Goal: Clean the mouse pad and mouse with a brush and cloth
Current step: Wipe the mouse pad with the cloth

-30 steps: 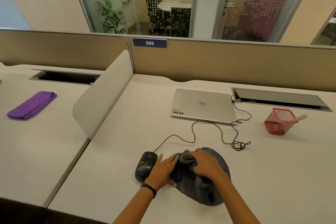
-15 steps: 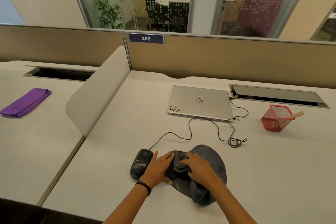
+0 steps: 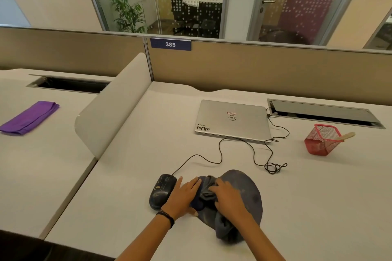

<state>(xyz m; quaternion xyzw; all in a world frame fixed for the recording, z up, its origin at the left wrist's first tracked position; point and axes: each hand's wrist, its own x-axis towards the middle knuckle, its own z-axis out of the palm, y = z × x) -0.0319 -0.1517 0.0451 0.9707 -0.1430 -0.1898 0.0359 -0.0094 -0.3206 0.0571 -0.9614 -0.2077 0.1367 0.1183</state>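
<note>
A dark blue oval mouse pad lies on the white desk near its front edge. My right hand grips a bunched grey cloth on the pad; the cloth's tail trails off the pad's near edge. My left hand lies flat with straight fingers, pressing on the pad's left end. A black wired mouse sits just left of that hand, on the desk. The brush's wooden handle sticks out of a red mesh cup at the right.
A closed silver laptop lies behind the pad, and the mouse cable loops and knots to its right. A white curved divider bounds the desk on the left. A folded purple cloth lies on the neighbouring desk.
My right hand has slid the grey cloth slightly back and forth across the pad. My left hand has stayed on the pad's left end, and the mouse has not moved.
</note>
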